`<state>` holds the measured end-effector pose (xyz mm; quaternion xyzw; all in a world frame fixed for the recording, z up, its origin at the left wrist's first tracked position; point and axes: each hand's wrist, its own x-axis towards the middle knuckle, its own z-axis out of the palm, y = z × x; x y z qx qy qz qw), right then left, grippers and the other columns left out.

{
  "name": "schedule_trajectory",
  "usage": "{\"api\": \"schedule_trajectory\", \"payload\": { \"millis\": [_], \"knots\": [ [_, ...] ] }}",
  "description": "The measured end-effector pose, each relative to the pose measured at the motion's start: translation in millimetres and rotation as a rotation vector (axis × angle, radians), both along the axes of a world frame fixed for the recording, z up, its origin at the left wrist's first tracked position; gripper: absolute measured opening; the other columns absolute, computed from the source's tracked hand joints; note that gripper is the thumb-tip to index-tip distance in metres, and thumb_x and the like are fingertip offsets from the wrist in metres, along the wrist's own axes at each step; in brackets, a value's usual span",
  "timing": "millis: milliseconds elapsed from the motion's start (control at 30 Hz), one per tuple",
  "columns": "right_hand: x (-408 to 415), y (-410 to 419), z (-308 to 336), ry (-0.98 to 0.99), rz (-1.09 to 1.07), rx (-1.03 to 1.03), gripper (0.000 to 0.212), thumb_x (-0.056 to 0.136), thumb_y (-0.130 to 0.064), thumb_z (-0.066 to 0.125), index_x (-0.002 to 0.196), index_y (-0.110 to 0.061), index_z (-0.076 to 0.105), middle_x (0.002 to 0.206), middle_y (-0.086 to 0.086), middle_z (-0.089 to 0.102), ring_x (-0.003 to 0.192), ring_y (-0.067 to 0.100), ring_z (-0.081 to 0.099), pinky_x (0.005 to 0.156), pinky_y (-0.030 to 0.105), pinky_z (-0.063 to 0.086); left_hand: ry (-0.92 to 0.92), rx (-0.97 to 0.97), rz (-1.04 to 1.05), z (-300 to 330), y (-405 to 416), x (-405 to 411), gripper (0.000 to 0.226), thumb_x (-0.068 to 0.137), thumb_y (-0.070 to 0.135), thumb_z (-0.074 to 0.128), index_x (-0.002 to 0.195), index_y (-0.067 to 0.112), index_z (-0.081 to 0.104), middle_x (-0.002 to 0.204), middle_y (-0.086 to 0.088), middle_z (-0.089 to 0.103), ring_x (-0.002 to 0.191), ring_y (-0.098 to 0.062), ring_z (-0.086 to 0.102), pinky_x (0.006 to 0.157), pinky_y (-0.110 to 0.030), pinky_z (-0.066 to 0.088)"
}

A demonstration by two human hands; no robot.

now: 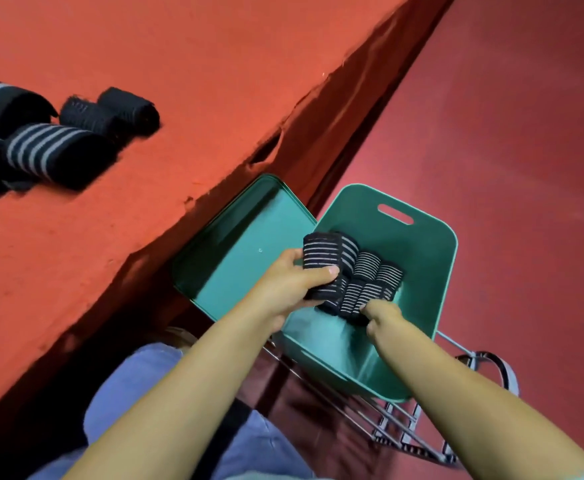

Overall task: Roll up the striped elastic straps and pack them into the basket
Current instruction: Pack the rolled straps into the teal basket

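A green lid (245,244) leans beside a wire rack (398,420) on red floor (508,116).

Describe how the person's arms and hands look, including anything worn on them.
Both forearms are bare, with no sleeves, watch or bracelets visible. The left hand and right hand wear no gloves and no rings that show. Motion blur softens finer detail.

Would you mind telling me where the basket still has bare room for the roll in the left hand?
The basket floor is bare on the near side, between the packed rolls and the near wall. The middle is crowded with rolls standing side by side, the right hand among them. The left hand holds its roll above their left end.
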<state>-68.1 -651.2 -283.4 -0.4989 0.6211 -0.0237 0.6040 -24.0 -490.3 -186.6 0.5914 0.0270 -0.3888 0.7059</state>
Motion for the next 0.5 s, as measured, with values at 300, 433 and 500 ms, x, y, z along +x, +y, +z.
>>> {"api": "schedule_trajectory", "payload": {
  "millis": [300,433,500],
  "knots": [
    [2,-4,-21,0.32,0.046,-0.269,0.05,0.094,-0.006,0.048,0.139,-0.001,0.029,0.146,0.019,0.035,0.131,0.036,0.041,0.106,0.041,0.035,-0.01,-0.007,-0.001,-2,-2,-3,0.028,0.088,0.006,0.068,0.108,0.014,0.05,0.106,-0.011,0.068,0.09,-0.025,0.067,0.088,-0.043,0.056],
    [5,-1,-30,0.368,0.047,-0.365,0.046,0.093,0.001,0.04,0.137,0.0,0.027,0.144,0.024,0.034,0.129,0.042,0.039,0.105,0.047,0.033,0.001,-0.008,-0.014,-5,-1,-5,0.029,0.088,0.008,0.068,0.109,0.015,0.05,0.101,-0.006,0.069,0.084,-0.019,0.069,0.076,-0.033,0.059],
    [3,1,-33,0.406,0.066,-0.381,0.044,0.093,0.001,0.038,0.136,-0.001,0.027,0.145,0.024,0.032,0.13,0.042,0.036,0.105,0.047,0.031,0.011,-0.003,-0.021,-7,0,-7,0.03,0.088,0.008,0.069,0.11,0.016,0.05,0.097,-0.003,0.07,0.079,-0.016,0.069,0.066,-0.026,0.057]
  ]
}}
